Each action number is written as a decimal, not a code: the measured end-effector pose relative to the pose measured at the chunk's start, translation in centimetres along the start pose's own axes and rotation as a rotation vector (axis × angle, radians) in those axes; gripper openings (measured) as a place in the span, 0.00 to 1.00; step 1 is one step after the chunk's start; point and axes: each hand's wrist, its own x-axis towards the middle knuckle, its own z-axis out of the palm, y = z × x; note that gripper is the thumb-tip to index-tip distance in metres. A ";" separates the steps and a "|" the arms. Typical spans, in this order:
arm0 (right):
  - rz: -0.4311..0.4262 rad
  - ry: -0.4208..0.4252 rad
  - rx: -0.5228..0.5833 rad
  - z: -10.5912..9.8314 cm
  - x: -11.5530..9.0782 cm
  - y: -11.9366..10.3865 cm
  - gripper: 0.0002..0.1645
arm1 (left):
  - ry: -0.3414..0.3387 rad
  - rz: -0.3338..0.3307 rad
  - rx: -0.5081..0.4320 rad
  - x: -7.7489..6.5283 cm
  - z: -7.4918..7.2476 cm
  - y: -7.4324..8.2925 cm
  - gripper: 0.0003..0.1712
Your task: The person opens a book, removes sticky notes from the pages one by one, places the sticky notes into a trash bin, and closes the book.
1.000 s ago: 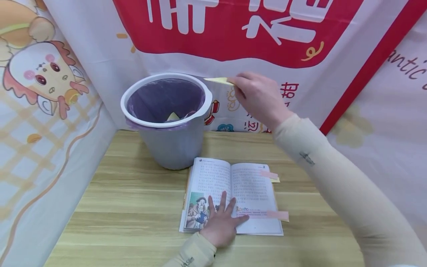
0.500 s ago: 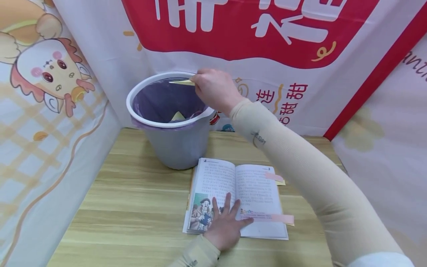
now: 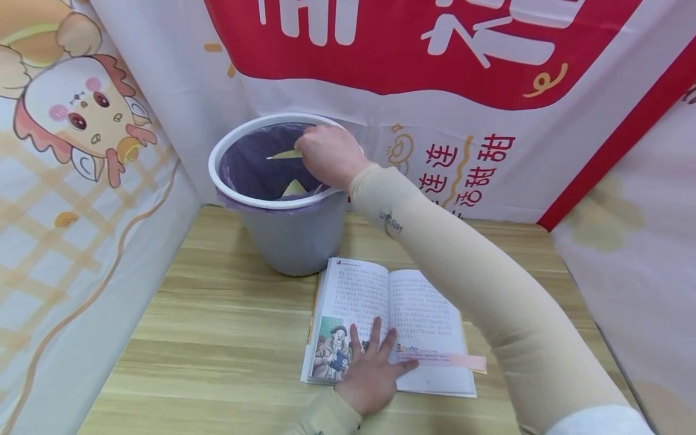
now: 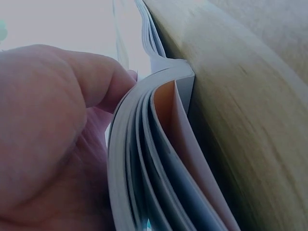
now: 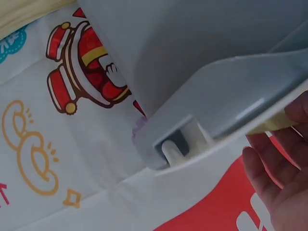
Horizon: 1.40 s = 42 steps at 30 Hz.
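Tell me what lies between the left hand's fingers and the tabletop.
The open book lies between the fingers of the left hand and the tabletop; the head view shows it, and so does the left wrist view.

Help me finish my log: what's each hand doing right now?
Left hand: open, fingers spread on the open book.
Right hand: closed, pinching a pale yellow slip at the mouth of the bin.

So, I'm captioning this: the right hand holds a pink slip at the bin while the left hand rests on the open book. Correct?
Not quite: the slip is yellow, not pink, as the head view shows. The rest stands: the right hand holds it at the bin while the left hand rests on the open book.
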 end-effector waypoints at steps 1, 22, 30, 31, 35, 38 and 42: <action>-0.006 -0.020 -0.002 0.1 0.0 0.0 0.22 | 0.001 0.001 -0.005 -0.1 -0.1 0.1 0.39; 0.056 0.051 0.048 -5.9 -5.8 4.3 0.24 | -0.048 -0.011 0.006 -0.1 -0.2 1.1 0.41; -0.001 0.204 0.033 -7.3 -12.6 8.3 0.22 | -0.051 -0.023 -0.012 0.0 -0.4 0.9 0.40; -0.010 0.220 0.028 -7.1 -13.6 8.8 0.21 | -0.051 -0.024 -0.021 0.0 -0.4 0.9 0.40; -0.023 0.284 0.008 -6.0 -17.3 10.5 0.21 | -0.051 -0.033 -0.043 0.1 -0.3 0.8 0.41; -0.016 0.330 0.000 -4.9 -19.8 11.5 0.20 | -0.041 -0.033 -0.044 0.2 -0.2 0.7 0.41; -0.022 0.387 -0.009 -3.2 -22.8 12.8 0.18 | -0.023 -0.030 -0.032 0.2 -0.1 0.7 0.39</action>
